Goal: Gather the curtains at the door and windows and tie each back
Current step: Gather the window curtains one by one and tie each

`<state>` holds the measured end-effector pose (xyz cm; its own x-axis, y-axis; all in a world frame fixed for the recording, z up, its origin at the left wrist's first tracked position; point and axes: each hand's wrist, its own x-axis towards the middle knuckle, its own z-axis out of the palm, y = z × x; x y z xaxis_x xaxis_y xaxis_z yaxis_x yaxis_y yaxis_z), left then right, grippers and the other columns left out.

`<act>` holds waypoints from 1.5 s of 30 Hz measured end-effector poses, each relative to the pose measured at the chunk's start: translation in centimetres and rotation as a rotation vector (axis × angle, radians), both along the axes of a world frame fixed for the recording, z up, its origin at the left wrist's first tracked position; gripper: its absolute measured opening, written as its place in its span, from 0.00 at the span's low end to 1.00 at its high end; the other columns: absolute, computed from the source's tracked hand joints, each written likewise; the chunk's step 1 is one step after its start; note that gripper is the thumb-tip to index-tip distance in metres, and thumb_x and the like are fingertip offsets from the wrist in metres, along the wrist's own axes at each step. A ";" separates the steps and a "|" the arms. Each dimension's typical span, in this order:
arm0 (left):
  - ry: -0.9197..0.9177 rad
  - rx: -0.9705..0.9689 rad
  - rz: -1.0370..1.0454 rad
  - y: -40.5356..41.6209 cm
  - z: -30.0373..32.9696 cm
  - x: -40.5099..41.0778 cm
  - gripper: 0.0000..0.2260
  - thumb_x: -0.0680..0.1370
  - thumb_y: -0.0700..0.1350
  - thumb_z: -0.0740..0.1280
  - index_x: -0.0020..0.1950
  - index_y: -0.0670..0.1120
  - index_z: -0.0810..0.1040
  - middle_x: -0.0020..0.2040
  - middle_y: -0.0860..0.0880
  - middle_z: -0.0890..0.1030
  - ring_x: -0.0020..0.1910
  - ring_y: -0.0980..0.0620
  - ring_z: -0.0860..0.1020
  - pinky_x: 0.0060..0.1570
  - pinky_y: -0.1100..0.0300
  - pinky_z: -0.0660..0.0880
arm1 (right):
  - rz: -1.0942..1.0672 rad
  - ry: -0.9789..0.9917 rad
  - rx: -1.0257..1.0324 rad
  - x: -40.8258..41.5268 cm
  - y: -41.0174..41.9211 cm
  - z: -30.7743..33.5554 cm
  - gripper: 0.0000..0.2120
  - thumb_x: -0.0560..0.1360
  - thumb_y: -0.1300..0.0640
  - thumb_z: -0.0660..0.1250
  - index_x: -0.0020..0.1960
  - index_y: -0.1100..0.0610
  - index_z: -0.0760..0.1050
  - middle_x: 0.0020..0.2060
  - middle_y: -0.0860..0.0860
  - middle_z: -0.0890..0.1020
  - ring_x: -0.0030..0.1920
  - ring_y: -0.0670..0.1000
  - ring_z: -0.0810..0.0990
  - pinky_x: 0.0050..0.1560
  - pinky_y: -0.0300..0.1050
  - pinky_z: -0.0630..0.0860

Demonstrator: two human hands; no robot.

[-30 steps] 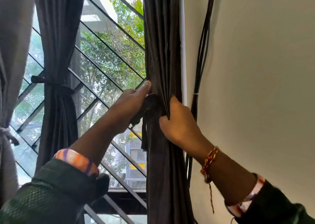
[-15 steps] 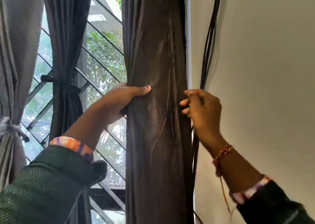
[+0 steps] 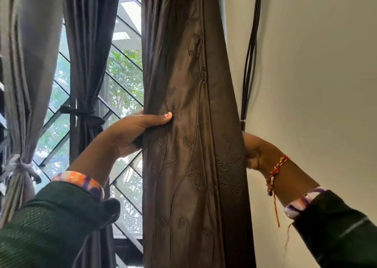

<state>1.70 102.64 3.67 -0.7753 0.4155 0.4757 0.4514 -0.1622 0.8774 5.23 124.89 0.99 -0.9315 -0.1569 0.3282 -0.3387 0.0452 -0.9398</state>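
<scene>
Beside the window grille [image 3: 124, 63], both hands' fingers [image 3: 161, 119] clasp the brown curtain [image 3: 191, 145].

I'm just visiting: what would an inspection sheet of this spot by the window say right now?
Surface: nothing seen.
Job's things: brown curtain, gathered, no tie visible; dark curtain, tied; grey curtain, tied.
Clutter: nothing seen.
Grips: left hand holds the brown curtain's left edge, thumb in front; right hand reaches behind its right edge, fingers hidden.
Cables: black cables run down the wall, bound by a white tie.
Surroundings: window grille, trees outside.
</scene>
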 end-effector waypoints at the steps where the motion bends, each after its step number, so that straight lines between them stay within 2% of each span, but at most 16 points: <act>1: 0.002 -0.009 0.024 -0.3 0.0 -0.2 0.10 0.64 0.41 0.68 0.44 0.42 0.79 0.33 0.47 0.84 0.30 0.53 0.82 0.30 0.60 0.80 | -0.018 0.022 0.088 0.4 0.0 0.4 0.09 0.76 0.66 0.60 0.40 0.61 0.77 0.31 0.55 0.79 0.29 0.49 0.80 0.25 0.37 0.76; 3: 0.017 -0.056 0.103 -0.9 0.2 -0.7 0.15 0.64 0.41 0.73 0.49 0.42 0.78 0.36 0.48 0.85 0.33 0.53 0.83 0.36 0.59 0.81 | -0.100 0.076 0.263 0.8 0.7 1.3 0.03 0.74 0.62 0.64 0.44 0.61 0.76 0.31 0.53 0.78 0.32 0.49 0.77 0.28 0.37 0.76; 5: 0.037 -0.118 0.229 -1.0 0.1 -1.3 0.18 0.67 0.43 0.74 0.55 0.42 0.77 0.40 0.47 0.85 0.36 0.52 0.83 0.39 0.56 0.82 | -0.211 0.119 0.397 1.6 1.5 2.1 0.07 0.73 0.58 0.66 0.44 0.62 0.78 0.25 0.49 0.74 0.27 0.46 0.71 0.27 0.35 0.72; 7: 0.091 -0.150 0.372 -0.4 0.0 -1.7 0.15 0.71 0.44 0.71 0.57 0.42 0.77 0.41 0.46 0.84 0.35 0.52 0.83 0.37 0.58 0.81 | -0.393 0.211 0.524 2.5 2.0 2.6 0.07 0.73 0.57 0.68 0.46 0.62 0.79 0.26 0.49 0.74 0.28 0.45 0.71 0.27 0.34 0.71; 11: 0.331 -0.346 0.814 1.6 -0.4 -2.0 0.18 0.74 0.51 0.67 0.56 0.38 0.77 0.50 0.40 0.80 0.49 0.42 0.79 0.47 0.55 0.76 | -0.630 0.507 0.508 3.9 1.3 2.7 0.03 0.70 0.59 0.72 0.40 0.57 0.78 0.32 0.52 0.78 0.32 0.46 0.75 0.30 0.34 0.73; 16: 0.562 -0.641 1.205 3.7 -0.8 0.0 0.19 0.75 0.53 0.63 0.51 0.37 0.76 0.52 0.36 0.78 0.53 0.35 0.76 0.43 0.53 0.68 | -0.904 0.871 0.657 4.4 -1.4 1.9 0.05 0.70 0.54 0.72 0.42 0.56 0.81 0.33 0.48 0.80 0.34 0.45 0.77 0.39 0.37 0.75; 19: 0.664 -0.795 1.292 4.4 -0.9 0.6 0.19 0.76 0.54 0.60 0.54 0.39 0.76 0.53 0.38 0.78 0.53 0.36 0.76 0.41 0.54 0.64 | -0.903 1.015 0.669 4.0 -3.2 1.2 0.05 0.72 0.53 0.69 0.43 0.55 0.81 0.37 0.50 0.81 0.38 0.48 0.79 0.44 0.47 0.80; 23: 0.717 -0.954 1.312 4.8 -0.9 1.7 0.21 0.78 0.55 0.54 0.57 0.40 0.76 0.56 0.39 0.77 0.56 0.38 0.75 0.44 0.54 0.66 | -0.835 1.188 0.722 3.0 -5.8 0.5 0.06 0.69 0.57 0.65 0.43 0.59 0.78 0.41 0.55 0.81 0.42 0.57 0.80 0.41 0.57 0.78; 25: 0.775 -1.038 1.293 4.8 -0.9 2.4 0.17 0.78 0.50 0.56 0.60 0.42 0.74 0.58 0.41 0.77 0.59 0.39 0.74 0.49 0.53 0.70 | -0.695 1.215 0.748 2.7 -7.1 0.6 0.09 0.68 0.62 0.62 0.46 0.63 0.77 0.42 0.58 0.82 0.45 0.61 0.80 0.44 0.58 0.77; 28: 0.820 -1.065 1.235 4.2 -0.8 3.4 0.14 0.76 0.44 0.59 0.60 0.44 0.73 0.59 0.43 0.77 0.62 0.39 0.73 0.55 0.52 0.71 | -0.556 1.243 0.851 2.1 -8.1 1.3 0.14 0.69 0.65 0.58 0.52 0.66 0.76 0.43 0.61 0.82 0.47 0.65 0.79 0.61 0.51 0.71; 30: 0.757 -1.022 1.167 3.6 -0.6 3.5 0.14 0.77 0.44 0.58 0.60 0.43 0.73 0.60 0.40 0.76 0.60 0.38 0.73 0.53 0.52 0.71 | -0.592 1.248 0.889 1.6 -8.2 2.1 0.13 0.72 0.63 0.57 0.54 0.63 0.74 0.40 0.61 0.81 0.45 0.65 0.78 0.65 0.45 0.63; 32: 0.663 -0.873 0.963 2.8 -0.4 3.1 0.13 0.78 0.45 0.57 0.57 0.42 0.75 0.55 0.38 0.78 0.54 0.38 0.76 0.46 0.53 0.74 | -0.645 1.283 0.925 1.2 -8.1 2.7 0.12 0.73 0.62 0.58 0.55 0.61 0.74 0.38 0.61 0.82 0.43 0.64 0.79 0.61 0.43 0.62; 35: 0.423 -0.466 0.483 1.1 -0.9 1.9 0.08 0.77 0.40 0.60 0.53 0.41 0.77 0.42 0.47 0.77 0.39 0.51 0.76 0.28 0.62 0.78 | -0.688 1.299 1.050 0.8 -7.9 3.2 0.11 0.77 0.61 0.58 0.58 0.58 0.71 0.40 0.58 0.82 0.43 0.63 0.77 0.52 0.45 0.61; 38: 0.362 -0.215 0.163 -0.5 -1.8 0.6 0.10 0.75 0.31 0.63 0.54 0.41 0.77 0.42 0.53 0.82 0.41 0.57 0.78 0.38 0.65 0.78 | -0.698 1.281 1.093 0.4 -7.7 3.4 0.12 0.77 0.59 0.57 0.60 0.58 0.70 0.41 0.61 0.82 0.44 0.65 0.77 0.44 0.47 0.63; 42: 0.490 0.035 0.121 -1.3 -2.9 -0.7 0.14 0.70 0.26 0.65 0.47 0.43 0.79 0.37 0.55 0.84 0.39 0.61 0.81 0.42 0.68 0.77 | -0.688 1.226 1.009 0.0 -7.5 3.5 0.12 0.77 0.52 0.57 0.58 0.54 0.72 0.42 0.61 0.82 0.43 0.65 0.78 0.45 0.57 0.74; 45: 0.572 0.182 0.245 -0.7 -3.2 -1.4 0.07 0.71 0.35 0.71 0.42 0.48 0.82 0.32 0.56 0.82 0.34 0.59 0.78 0.38 0.65 0.76 | -0.668 1.167 0.969 0.1 -7.6 3.9 0.10 0.75 0.51 0.59 0.55 0.50 0.74 0.45 0.56 0.83 0.47 0.63 0.79 0.47 0.57 0.75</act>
<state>0.30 101.95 0.49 -0.4409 0.1325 0.8877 0.8822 -0.1185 0.4558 5.34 117.26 4.94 -0.2518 -0.4059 0.8785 -0.4770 0.8419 0.2523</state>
